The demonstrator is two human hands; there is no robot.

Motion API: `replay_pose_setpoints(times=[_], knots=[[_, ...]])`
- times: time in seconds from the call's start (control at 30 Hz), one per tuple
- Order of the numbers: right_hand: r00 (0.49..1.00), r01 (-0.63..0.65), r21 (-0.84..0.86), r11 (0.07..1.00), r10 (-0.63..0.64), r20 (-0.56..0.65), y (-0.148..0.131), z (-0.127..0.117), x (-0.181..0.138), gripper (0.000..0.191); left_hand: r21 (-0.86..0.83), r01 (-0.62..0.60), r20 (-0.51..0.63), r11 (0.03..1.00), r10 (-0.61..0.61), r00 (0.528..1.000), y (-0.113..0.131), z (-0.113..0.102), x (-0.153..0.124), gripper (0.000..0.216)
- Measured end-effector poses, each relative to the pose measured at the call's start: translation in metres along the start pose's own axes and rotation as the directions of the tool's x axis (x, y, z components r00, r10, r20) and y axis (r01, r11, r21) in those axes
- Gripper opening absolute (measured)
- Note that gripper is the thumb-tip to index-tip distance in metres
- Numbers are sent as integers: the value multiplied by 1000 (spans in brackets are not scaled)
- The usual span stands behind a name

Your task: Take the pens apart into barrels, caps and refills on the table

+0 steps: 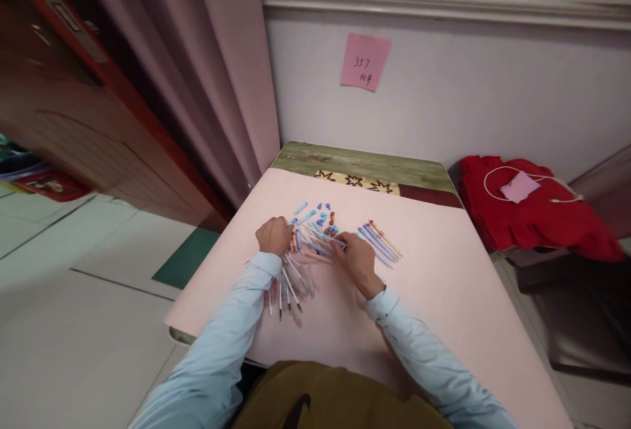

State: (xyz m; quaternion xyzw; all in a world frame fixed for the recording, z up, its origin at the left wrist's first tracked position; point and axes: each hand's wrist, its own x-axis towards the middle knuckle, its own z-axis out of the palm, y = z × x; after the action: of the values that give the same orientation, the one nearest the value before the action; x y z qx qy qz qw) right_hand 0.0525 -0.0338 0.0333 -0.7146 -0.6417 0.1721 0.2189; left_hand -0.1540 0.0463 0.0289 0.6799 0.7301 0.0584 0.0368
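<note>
My left hand [275, 236] is closed, its fingertips pinching a small blue pen part [292, 221]. My right hand [355, 258] is closed on a pale pen barrel [337, 242] that points left toward the other hand. Between the hands lie more loose barrels [320, 251], partly hidden by the fingers. Thin white pen refills [288, 288] with dark tips are fanned out below my left wrist. Small blue and brown pen pieces [323, 219] are scattered just beyond the hands. Right of my right hand, several pens [379, 244] in blue and orange-yellow lie side by side.
A pale pink sheet covers the table [444, 297], whose green wood-pattern edge [369, 159] meets the wall. A pink note [365, 62] is stuck there. At right, a red cloth [522, 219] bears a white cable and a pink note. A curtain [221, 54] and wooden door [113, 120] stand left.
</note>
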Motion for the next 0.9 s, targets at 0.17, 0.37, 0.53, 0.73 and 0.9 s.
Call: replay_pose_setpoints(times=[0.17, 0.37, 0.53, 0.73, 0.9], knots=[[996, 81, 18, 997, -82, 40, -8, 6, -13, 26, -22, -67, -59, 997, 66, 996, -3, 3, 0, 37], [999, 30, 15, 999, -30, -31, 29, -9, -32, 23, -113, -151, -25, 982, 149, 989, -15, 14, 1, 35], [997, 3, -192, 981, -18, -78, 51, -18, -36, 21, -149, -137, -54, 979, 130, 990, -16, 18, 5, 38], [999, 31, -336, 941, -42, -27, 51, -18, -40, 18, -219, -246, -167, 944, 212, 963, -10, 16, -8, 39], [994, -103, -199, 975, 92, -63, 61, -26, -49, 18, -325, -216, -207, 921, 154, 966, -20, 14, -6, 32]])
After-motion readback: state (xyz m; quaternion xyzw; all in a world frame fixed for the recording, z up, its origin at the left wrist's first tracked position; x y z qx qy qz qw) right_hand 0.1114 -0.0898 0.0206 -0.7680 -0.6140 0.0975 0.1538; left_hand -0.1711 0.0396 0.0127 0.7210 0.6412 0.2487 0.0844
